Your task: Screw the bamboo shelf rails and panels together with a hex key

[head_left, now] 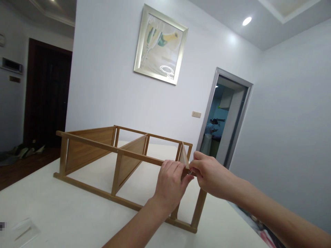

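A wooden shelf rack (89, 142) lies on its side on a white table (72, 206), its shelf panels standing upright between the rails. My left hand (172, 182) is wrapped over the upper front rail near the rack's right end, thumb below it. Right beside it, my right hand (207, 170) is closed in a pinch at the same rail. A small shiny metal piece shows between the fingertips of both hands; its kind is too small to make out. The nearest shelf panel (184, 156) stands just behind my hands.
A clear plastic bag (24, 230) with a thin item in it lies at the table's lower left. Behind the table is a white wall with a framed picture (160, 44). Through the doorway (219, 113) on the right a person (209, 132) is visible.
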Demonstrator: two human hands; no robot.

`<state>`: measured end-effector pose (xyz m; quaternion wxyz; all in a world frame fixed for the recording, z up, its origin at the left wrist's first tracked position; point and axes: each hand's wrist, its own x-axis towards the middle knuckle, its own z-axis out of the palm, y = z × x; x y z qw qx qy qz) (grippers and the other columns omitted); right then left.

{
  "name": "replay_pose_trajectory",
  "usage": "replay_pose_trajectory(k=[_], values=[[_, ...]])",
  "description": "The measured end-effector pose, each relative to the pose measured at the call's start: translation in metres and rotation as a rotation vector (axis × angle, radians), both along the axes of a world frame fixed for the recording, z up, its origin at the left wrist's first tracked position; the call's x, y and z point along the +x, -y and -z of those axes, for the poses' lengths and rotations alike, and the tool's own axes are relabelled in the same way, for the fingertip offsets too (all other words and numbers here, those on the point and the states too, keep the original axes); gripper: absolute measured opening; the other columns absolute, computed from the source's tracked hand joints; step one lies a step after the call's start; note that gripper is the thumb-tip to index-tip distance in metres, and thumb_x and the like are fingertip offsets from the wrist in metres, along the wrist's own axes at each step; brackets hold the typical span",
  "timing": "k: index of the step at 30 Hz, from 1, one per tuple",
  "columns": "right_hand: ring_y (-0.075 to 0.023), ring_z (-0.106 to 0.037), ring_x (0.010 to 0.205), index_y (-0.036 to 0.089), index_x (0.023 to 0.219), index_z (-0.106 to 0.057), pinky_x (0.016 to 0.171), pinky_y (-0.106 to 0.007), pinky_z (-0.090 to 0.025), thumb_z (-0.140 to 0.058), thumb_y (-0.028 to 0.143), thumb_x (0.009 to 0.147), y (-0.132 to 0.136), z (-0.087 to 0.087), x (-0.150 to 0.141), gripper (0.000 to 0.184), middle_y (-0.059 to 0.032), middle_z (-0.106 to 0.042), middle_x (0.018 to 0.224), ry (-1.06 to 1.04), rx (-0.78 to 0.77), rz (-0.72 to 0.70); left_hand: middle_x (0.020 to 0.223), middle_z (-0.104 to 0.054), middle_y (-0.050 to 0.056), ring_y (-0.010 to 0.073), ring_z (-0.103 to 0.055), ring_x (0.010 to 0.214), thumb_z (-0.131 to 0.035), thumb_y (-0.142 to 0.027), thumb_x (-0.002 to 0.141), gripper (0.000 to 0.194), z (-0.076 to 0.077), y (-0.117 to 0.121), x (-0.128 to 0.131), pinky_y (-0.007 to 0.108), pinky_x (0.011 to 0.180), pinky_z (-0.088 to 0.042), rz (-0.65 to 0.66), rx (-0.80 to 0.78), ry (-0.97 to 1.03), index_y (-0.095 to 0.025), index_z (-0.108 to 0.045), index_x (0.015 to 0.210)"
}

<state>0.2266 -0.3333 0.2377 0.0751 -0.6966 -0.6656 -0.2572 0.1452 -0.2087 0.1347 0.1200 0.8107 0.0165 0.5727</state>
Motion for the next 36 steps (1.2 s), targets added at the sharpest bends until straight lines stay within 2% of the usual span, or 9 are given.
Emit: replay_pose_trajectory(k=[4, 7, 14, 19, 31, 36], values=[[-0.0077, -0.043, 0.056, 0.018, 0.057, -0.05, 0.051, -0.022, -0.034, -0.057, -0.008, 0.067, -0.001, -0.005, -0.007, 0.028, 0.0002, -0.047, 0.073, -0.034, -0.083, 0.076, 0.085, -0.069, 0.004, 0.0233, -0.058, 0.083, -0.058, -0.035, 0.098, 0.017, 0.0, -0.001, 0.0, 0.04, 0.078, -0.044, 0.007, 0.005, 0.001, -0.019, -0.062, 0.093], [-0.0076, -0.04, 0.056, 0.017, 0.058, -0.051, 0.053, -0.023, -0.034, -0.055, -0.008, 0.069, -0.001, -0.005, -0.008, 0.027, 0.0007, -0.045, 0.073, -0.044, -0.089, 0.104, 0.087, -0.069, 0.003, 0.0232, -0.059, 0.084, -0.057, -0.032, 0.099, 0.014, 0.0, -0.001, 0.0, 0.04, 0.079, -0.044, 0.018, 0.009, 0.007, -0.019, -0.062, 0.094], [-0.0109, -0.042, 0.061, 0.016, 0.066, -0.055, 0.054, -0.024, -0.035, -0.046, 0.001, 0.086, 0.006, 0.013, 0.009, 0.027, -0.0011, -0.045, 0.075, -0.083, 0.073, -0.133, 0.087, -0.069, 0.002, 0.0231, -0.06, 0.084, -0.066, -0.028, 0.093, 0.01, 0.001, -0.001, 0.001, 0.041, 0.081, -0.046, -0.012, 0.014, 0.003, -0.019, -0.061, 0.095], [-0.0132, -0.049, 0.066, 0.017, 0.075, -0.063, 0.058, -0.025, -0.04, -0.043, 0.007, 0.092, 0.009, 0.015, 0.018, 0.028, -0.0028, -0.048, 0.079, -0.148, 0.095, -0.243, 0.092, -0.071, 0.003, 0.0243, -0.062, 0.088, -0.074, -0.023, 0.087, 0.018, 0.001, 0.0, 0.001, 0.043, 0.084, -0.047, -0.011, 0.004, 0.016, -0.019, -0.061, 0.099], [-0.0133, -0.052, 0.065, 0.017, 0.082, -0.068, 0.058, -0.025, -0.043, -0.044, 0.008, 0.092, 0.017, 0.028, 0.022, 0.028, -0.0034, -0.053, 0.078, -0.213, 0.209, -0.2, 0.094, -0.072, 0.003, 0.0246, -0.063, 0.09, -0.08, -0.017, 0.08, 0.027, 0.0, 0.002, 0.001, 0.045, 0.086, -0.049, -0.032, -0.001, 0.05, -0.019, -0.062, 0.1], [-0.0133, -0.054, 0.064, 0.018, 0.08, -0.069, 0.058, -0.026, -0.044, -0.046, 0.013, 0.094, 0.017, 0.033, 0.021, 0.027, -0.0032, -0.054, 0.076, -0.266, 0.268, -0.167, 0.093, -0.072, 0.003, 0.0241, -0.062, 0.089, -0.078, -0.017, 0.081, 0.025, 0.0, 0.003, 0.0, 0.044, 0.085, -0.049, -0.032, 0.006, 0.046, -0.018, -0.062, 0.101]])
